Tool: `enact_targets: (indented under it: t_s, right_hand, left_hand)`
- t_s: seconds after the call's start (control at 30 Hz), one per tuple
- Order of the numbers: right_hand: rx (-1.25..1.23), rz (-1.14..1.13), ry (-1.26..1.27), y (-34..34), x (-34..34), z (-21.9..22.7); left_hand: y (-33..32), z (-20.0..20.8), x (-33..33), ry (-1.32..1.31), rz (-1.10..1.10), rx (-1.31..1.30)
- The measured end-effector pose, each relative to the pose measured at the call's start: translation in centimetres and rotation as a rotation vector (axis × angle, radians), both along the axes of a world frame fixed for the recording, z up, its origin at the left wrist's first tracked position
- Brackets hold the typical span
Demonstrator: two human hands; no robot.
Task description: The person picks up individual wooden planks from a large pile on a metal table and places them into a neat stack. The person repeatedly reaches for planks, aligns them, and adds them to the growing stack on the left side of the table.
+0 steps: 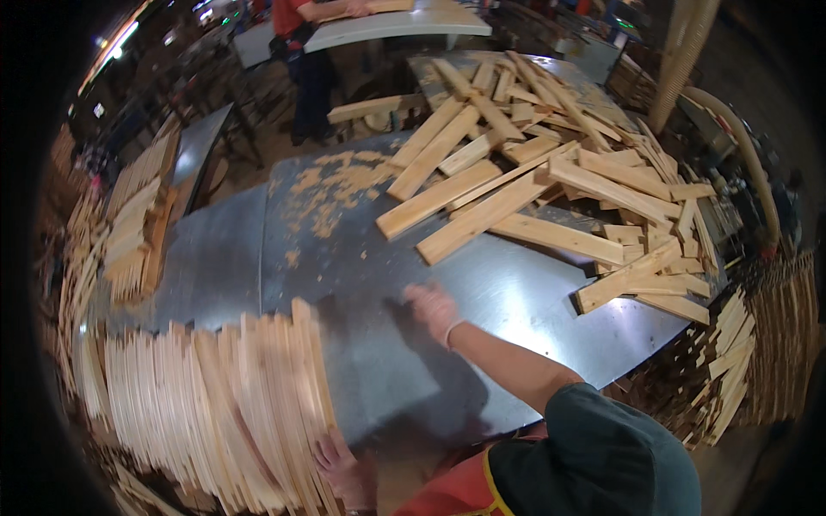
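Note:
My left hand rests against the near right end of a long row of thin wooden slats, which stand on edge side by side. Its fingers are stretched out and touch the last slat, taller than its neighbours. Out over the bare grey metal tabletop reaches my right hand, in a thin pale covering. No object shows in it; its fingers look apart, though slightly blurred. Beyond it lies a loose heap of wooden boards, the nearest ones a little way from my fingertips.
Sawdust and chips are scattered on the table's far part. More stacked slats stand at the left, and wood pieces are piled at the right. A person in a red shirt works at a white-topped table at the back.

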State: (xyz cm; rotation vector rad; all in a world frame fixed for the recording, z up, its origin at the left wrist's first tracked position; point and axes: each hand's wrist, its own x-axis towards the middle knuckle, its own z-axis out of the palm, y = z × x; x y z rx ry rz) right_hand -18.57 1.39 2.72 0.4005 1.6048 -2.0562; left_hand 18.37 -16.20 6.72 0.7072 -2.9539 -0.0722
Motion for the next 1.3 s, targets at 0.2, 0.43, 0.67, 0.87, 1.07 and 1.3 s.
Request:
enact_targets:
  t_s: [0.2,0.43,0.67,0.87,1.07,1.3]
  right_hand:
    - [-0.071,-0.726,0.086,8.5,-16.7,-6.0]
    - [0.241,0.469,0.09,11.5,-1.0,-0.3]
    - [1.041,0.121,1.228,29.7,-23.4,10.9]
    - [1.654,0.422,0.739,41.5,-31.0,10.8]
    - [1.679,0.78,0.894,36.4,-17.3,9.5]
    - [0.663,0.612,0.301,28.5,-2.6,5.6]
  left_hand:
    - [7.8,0.1,-5.0,-0.078,-0.185,0.183]
    - [14.4,-0.5,-14.3,-0.027,-0.222,0.145]
    - [15.8,-1.8,-22.3,-0.223,-0.052,0.145]
    - [14.4,-3.2,-24.6,-0.193,0.111,0.149]
    - [13.7,-0.3,-25.2,-0.224,0.124,0.379]
    - [13.5,-0.7,-20.5,0.109,0.295,1.743]
